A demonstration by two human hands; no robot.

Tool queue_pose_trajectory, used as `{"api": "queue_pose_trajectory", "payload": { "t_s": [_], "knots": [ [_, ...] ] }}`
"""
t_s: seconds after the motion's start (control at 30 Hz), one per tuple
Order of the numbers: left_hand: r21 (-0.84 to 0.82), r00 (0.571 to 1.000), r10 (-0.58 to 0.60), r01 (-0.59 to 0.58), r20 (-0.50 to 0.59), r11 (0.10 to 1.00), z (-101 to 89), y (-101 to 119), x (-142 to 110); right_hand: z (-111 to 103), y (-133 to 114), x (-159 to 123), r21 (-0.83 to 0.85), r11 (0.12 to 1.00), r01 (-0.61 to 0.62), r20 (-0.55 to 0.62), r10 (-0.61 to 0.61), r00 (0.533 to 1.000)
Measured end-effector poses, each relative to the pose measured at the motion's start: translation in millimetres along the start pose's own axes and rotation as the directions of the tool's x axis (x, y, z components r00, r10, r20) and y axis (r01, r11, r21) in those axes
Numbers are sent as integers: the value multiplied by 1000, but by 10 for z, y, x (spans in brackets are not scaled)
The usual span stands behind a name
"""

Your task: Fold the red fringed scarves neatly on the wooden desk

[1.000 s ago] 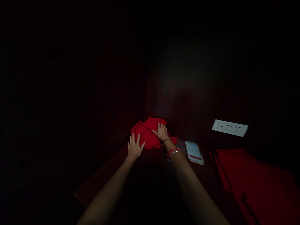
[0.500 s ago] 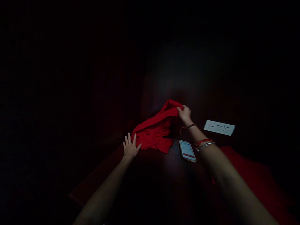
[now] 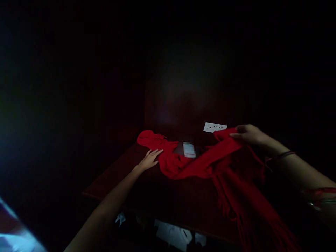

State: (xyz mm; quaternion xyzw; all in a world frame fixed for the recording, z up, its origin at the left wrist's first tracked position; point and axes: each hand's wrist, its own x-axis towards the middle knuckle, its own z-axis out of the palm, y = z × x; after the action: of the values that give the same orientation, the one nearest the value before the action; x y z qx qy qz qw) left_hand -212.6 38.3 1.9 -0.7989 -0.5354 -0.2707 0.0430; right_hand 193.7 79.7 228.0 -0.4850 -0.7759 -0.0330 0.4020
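A long red scarf (image 3: 191,168) with fringed ends lies bunched across a dark wooden table (image 3: 147,196). Its left part rests on the tabletop, and its fringe hangs down on the right. My left hand (image 3: 150,160) lies with fingers stretched out at the scarf's left part, its fingertips touching the cloth. On the right, my right hand (image 3: 248,134) is closed on a fold of the scarf and holds it up above the table. A phone (image 3: 189,149) with a lit screen lies behind the scarf, which partly surrounds it.
A white socket plate (image 3: 211,127) is on the dark back wall, its right part covered by the raised scarf. Below the table's front edge are whitish things (image 3: 173,234) that I cannot make out. Bright light shows at the lower left.
My right hand has moved right and nearer with the scarf, drawing it out across the table. My left hand remains at the cloth's left part. The view has shifted.
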Motion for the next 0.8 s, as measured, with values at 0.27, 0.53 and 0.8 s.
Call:
{"api": "queue_pose_trajectory", "payload": {
  "t_s": [0.27, 0.53, 0.8],
  "knots": [
    [-338, 948, -198, 107, -248, 935, -348, 471, 295, 763, -429, -835, 28, 995, 92, 357, -96, 929],
    [-155, 963, -270, 266, -2, 951, -345, 753, 268, 749, -559, -724, 86, 996, 26, -145, -13, 989],
    [115, 872, -481, 488, -89, 865, -365, 455, 101, 1081, -452, -1161, -306, 945, -114, 384, 232, 894]
  ]
}}
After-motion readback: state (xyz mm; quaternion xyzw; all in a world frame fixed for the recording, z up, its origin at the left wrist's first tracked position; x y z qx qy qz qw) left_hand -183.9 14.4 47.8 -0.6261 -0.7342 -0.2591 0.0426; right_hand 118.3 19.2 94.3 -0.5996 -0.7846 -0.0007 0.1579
